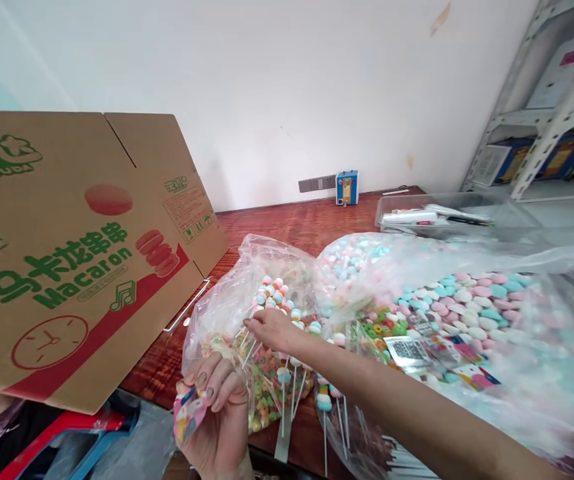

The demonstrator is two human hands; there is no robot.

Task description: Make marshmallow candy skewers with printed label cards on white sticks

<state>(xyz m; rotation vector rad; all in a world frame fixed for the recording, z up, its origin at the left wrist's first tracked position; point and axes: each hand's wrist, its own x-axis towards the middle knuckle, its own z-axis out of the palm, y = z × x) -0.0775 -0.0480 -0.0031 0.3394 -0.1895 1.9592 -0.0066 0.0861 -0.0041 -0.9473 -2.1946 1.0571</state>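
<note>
Fingers (253, 325) of my right hand (271, 327) pinch pastel candy sticks (277, 297) above the bag (217, 313); left hand (219, 413) grips its packets (189, 410).

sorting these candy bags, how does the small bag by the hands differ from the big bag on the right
The small bag is gathered and held at its lower end by the left hand, while the right hand pinches candy sticks at it; the big bag lies spread flat and untouched. The small bag shows candy skewers on white sticks; the big bag shows mostly loose-looking pastel pieces. The big bag covers far more table. Both are clear plastic.
</note>
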